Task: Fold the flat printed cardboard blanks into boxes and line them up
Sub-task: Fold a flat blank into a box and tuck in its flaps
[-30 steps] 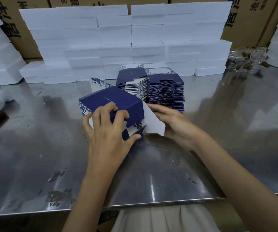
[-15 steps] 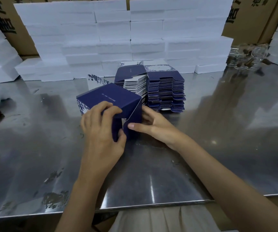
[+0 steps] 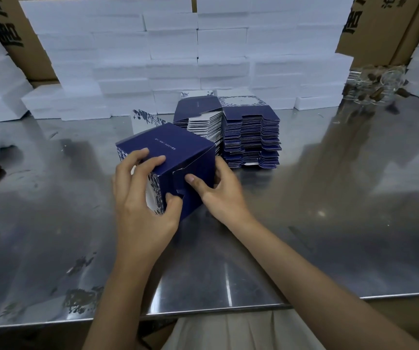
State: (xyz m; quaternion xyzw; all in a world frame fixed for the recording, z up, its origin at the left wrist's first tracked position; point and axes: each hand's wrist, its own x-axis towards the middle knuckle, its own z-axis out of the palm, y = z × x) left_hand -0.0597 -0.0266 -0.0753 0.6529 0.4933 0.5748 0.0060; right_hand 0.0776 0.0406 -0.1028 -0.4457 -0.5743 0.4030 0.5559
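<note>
Both hands (image 3: 141, 198) (image 3: 218, 195) forward, fingers (image 3: 152, 161) curled.

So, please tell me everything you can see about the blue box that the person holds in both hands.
The blue box is printed cardboard: dark navy panels, a faint line of small text on top, and a white side with a blue floral pattern. It is folded into a cube and sits tilted on the metal table, in front of the stacks of flat blanks. The left hand grips the patterned side; the right hand presses the end flaps, not fully closed.

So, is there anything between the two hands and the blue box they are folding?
No. The left hand and right hand both touch the blue box directly; nothing visible lies between.
</note>
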